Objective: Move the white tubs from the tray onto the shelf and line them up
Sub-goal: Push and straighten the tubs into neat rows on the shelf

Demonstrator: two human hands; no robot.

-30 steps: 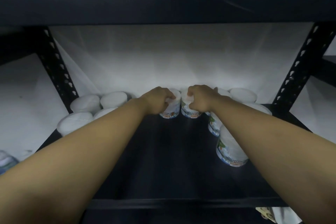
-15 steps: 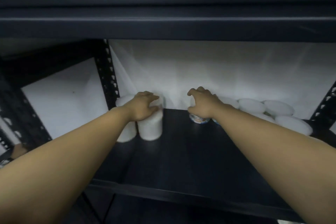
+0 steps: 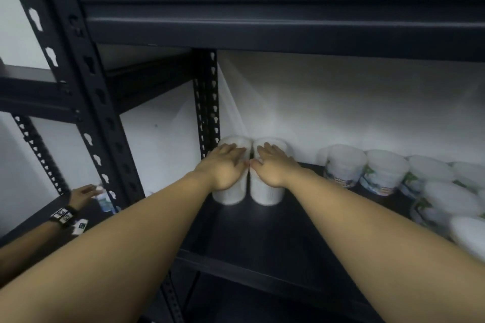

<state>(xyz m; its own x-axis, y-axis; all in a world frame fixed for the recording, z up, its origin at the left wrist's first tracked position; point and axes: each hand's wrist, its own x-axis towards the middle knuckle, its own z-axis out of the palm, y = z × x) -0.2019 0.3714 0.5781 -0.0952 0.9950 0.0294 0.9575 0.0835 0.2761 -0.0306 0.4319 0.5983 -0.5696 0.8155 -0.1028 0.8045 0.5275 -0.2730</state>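
I have both hands flat against two white tubs at the back left corner of the shelf [image 3: 262, 238]. My left hand [image 3: 223, 165] lies with straight fingers on the front of the left tub [image 3: 231, 191], and my right hand [image 3: 273, 166] rests the same way on the right tub [image 3: 266, 193]; neither curls round anything, and the thumbs nearly meet between them. The two tubs stand upright, side by side and touching, close to the white back wall [image 3: 341, 107] and just beside the dark upright post [image 3: 207, 102] left of my left hand. To the right of my right hand, well apart from the pair, a group of labelled tubs [image 3: 364, 168] stands in a loose cluster toward the shelf's right end. Far to the left of my left hand, on a neighbouring shelf, another person's hand [image 3: 84, 195] with a wristband [image 3: 63, 215] reaches for a small tub [image 3: 105, 202]
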